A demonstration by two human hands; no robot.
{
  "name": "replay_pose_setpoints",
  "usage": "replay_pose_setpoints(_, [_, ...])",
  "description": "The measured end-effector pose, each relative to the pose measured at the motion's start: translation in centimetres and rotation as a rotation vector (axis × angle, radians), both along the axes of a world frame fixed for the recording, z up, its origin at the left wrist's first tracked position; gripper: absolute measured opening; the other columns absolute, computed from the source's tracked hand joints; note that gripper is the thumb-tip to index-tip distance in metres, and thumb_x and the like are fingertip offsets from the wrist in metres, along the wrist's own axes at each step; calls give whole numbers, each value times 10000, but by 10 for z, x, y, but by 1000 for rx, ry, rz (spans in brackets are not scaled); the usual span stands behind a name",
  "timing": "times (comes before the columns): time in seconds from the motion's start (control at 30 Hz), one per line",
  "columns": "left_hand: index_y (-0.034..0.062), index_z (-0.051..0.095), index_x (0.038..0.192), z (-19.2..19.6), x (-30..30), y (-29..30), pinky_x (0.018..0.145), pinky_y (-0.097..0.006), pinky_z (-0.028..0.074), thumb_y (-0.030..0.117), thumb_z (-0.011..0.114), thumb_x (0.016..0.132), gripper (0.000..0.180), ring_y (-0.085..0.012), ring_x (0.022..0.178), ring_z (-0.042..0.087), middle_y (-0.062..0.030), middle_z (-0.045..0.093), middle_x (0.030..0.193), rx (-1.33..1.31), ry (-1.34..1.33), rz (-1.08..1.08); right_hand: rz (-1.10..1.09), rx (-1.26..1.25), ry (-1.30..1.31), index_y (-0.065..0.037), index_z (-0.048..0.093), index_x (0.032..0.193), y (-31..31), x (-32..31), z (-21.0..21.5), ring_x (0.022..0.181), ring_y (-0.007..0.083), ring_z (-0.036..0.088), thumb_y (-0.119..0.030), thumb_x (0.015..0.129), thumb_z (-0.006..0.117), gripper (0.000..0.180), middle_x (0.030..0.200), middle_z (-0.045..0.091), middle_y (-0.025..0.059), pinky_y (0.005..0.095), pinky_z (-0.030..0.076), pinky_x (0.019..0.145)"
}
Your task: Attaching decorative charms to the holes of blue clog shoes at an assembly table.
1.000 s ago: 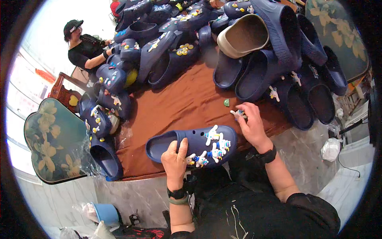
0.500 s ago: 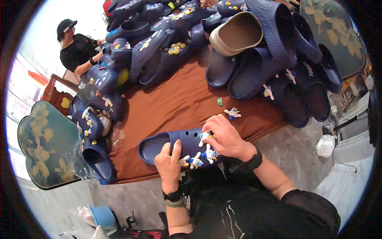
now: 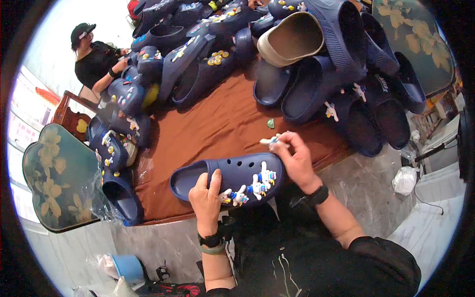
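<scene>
Two bare hands at work on one navy clog (image 3: 237,177), the landmark for all places below. Clog lies at the near edge of a brown cloth (image 3: 208,133), heel opening to the left, toe to the right; whether its sole rests fully on the cloth cannot be told.

Left hand (image 3: 205,198): closed around the clog at the near side of its heel opening, digits laid over the upper; whatever grips underneath is hidden. Right hand (image 3: 299,166): just beyond the clog's toe, fingertips nearly together, pinching a small white charm (image 3: 269,141) above the far side of the toe.

Clog upper: a line of white figure charms (image 3: 257,188) with blue and yellow parts runs along the near side and across the toe. Three bare holes (image 3: 239,163) visible along the far side.

Beyond the clog, on the cloth: a small green piece (image 3: 270,123). Farther off and to the right: stacked navy clogs (image 3: 307,94), one beige clog (image 3: 269,52) among them. Left of the clog: a navy clog with a dark opening (image 3: 131,203), near clear plastic. Far beyond, to the left: a person (image 3: 91,57) in a dark cap.
</scene>
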State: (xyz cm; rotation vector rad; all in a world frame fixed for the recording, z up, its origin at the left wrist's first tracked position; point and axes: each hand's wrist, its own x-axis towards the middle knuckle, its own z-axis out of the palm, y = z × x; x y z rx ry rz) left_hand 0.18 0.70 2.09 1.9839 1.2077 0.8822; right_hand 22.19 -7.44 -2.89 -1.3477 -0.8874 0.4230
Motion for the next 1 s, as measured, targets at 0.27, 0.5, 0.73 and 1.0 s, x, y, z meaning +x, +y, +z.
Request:
replay_pose_setpoints(0.27, [-8, 546, 714, -4, 8, 2, 477, -333, 360, 242, 647, 957, 362, -142, 513, 385, -113, 485, 554, 32, -109, 66, -125, -175, -494, -33, 630, 1105, -7, 28, 7, 1172, 331, 494, -133, 870, 667, 258, 1185, 576, 142, 397, 396, 1002])
replay_pose_setpoints(0.5, [-7, 538, 706, -10, 7, 5, 473, -337, 358, 259, 656, 950, 380, -147, 507, 383, -112, 463, 545, -29, -182, 65, 595, -89, -567, -30, 595, 1233, -10, 16, 30, 1264, 347, 477, -186, 772, 773, 518, 1299, 558, 154, 429, 358, 1100])
replay_pose_setpoints(0.73, [5, 527, 699, -9, 6, 4, 475, -354, 359, 304, 667, 942, 410, -202, 493, 378, -136, 442, 547, 7, -112, 81, 428, -85, -727, -23, 582, 964, -19, -1, 41, 1115, 347, 526, -214, 782, 775, 327, 1128, 575, 143, 444, 413, 980])
replay_pose_setpoints(1.0, [6, 539, 699, -9, 9, 3, 473, -358, 361, 303, 668, 942, 405, -215, 485, 392, -143, 465, 547, -36, -167, 90, -9, -154, -1012, -84, 545, 744, 9, -37, 29, 841, 282, 470, -250, 827, 706, 246, 815, 492, 86, 420, 364, 747])
